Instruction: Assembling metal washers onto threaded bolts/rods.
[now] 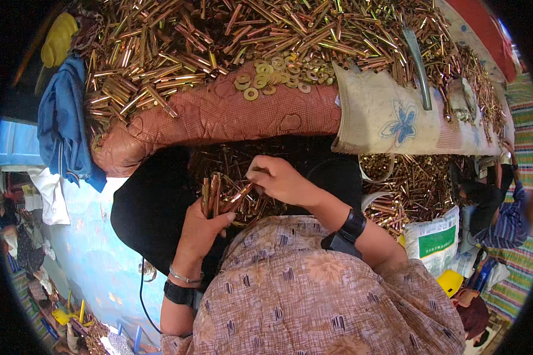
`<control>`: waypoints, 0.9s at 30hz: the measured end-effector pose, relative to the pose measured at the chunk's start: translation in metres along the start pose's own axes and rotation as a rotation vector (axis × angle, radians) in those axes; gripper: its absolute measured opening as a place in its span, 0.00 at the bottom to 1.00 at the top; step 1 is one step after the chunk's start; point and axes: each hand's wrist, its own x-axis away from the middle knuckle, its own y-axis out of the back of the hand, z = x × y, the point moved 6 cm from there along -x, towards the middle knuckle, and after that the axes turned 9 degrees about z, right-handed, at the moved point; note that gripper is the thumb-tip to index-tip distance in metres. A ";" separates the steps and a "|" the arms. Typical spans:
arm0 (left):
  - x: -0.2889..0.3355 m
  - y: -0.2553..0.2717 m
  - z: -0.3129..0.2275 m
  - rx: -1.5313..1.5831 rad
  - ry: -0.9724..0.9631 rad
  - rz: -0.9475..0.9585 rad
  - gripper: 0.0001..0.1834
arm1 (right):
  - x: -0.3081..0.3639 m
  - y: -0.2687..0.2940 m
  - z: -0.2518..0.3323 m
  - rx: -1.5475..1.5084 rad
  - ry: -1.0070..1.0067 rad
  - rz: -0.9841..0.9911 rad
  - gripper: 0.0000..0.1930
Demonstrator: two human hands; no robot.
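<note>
My left hand [196,232] is wrapped round several copper-coloured metal tubes [214,192], most of them standing upright out of the fist. One tube [239,198] slants up to the right, toward my right hand [280,180]. The fingers of that hand are bent and pinched together at the tube's upper end; whatever small thing they hold is hidden. Both hands are above my lap, over a dark hollow with more loose metal pieces [260,207]. Beyond them, flat brass-coloured washers [260,80] lie on a padded reddish-brown cloth roll [219,112].
A large heap of similar tubes [266,29] covers the surface behind the roll. On the right are a curved grey metal bar [418,68], a cream cloth [373,112], a heap of small metal parts [408,183] and a white-green sack [435,239]. A blue garment [68,118] hangs left.
</note>
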 end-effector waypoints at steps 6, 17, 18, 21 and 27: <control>-0.006 0.013 -0.002 -0.223 -0.036 -0.152 0.10 | 0.005 0.033 0.028 0.568 0.136 -0.333 0.09; -0.007 0.041 -0.023 -0.341 -0.115 -0.478 0.09 | 0.016 0.124 0.095 1.126 0.213 -0.839 0.09; -0.008 0.042 -0.023 -0.339 -0.116 -0.476 0.09 | 0.011 0.123 0.096 1.191 0.162 -0.828 0.09; -0.015 0.035 -0.017 -0.063 -0.120 -0.306 0.09 | 0.003 0.117 0.096 1.276 0.082 -0.819 0.10; -0.023 0.002 -0.006 0.344 0.073 0.020 0.08 | 0.013 0.102 0.091 1.335 0.164 -0.768 0.07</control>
